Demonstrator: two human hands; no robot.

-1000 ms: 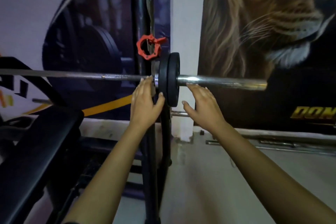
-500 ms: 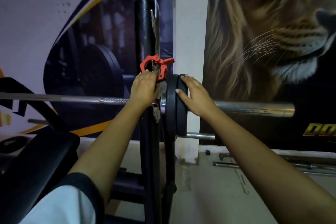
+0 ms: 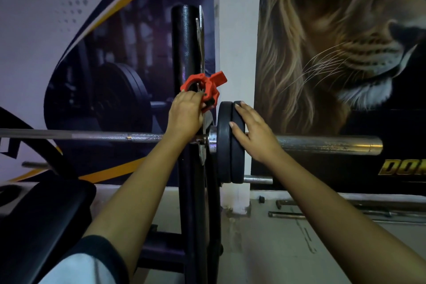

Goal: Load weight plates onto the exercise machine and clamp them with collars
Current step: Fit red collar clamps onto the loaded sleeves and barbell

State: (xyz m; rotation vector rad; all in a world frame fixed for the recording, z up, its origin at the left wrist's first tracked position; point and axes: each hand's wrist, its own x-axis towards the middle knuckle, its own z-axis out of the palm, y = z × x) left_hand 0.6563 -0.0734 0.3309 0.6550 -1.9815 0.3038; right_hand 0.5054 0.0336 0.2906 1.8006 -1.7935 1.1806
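Your left fingers (image 3: 194,97) are curled up against the underside of the red collar (image 3: 202,85) and pinch its lower edge. The rest of your left hand (image 3: 185,119) sits just below it, in front of the black upright (image 3: 185,48). That collar sits above the barbell (image 3: 92,137), hooked over the thin metal bracket (image 3: 201,37) on the upright's right side, with its lever pointing right. It is just left of the weight plates (image 3: 230,159) and level with their top.

Your right fingers (image 3: 243,108) lie nearly straight and a little spread over the upper face of the outer plate, with the fingertips at the rim and the thumb on the edge. Your right hand (image 3: 257,134) rests flat there and grips nothing. Both black plates stand upright side by side, touching, on the bar's thick sleeve (image 3: 327,145). They are pushed against the shiny shoulder at its left end, and the sleeve runs on to the right past your hand.

A black padded bench (image 3: 41,214) lies near left. A lion poster (image 3: 334,41) covers the far wall on the right.
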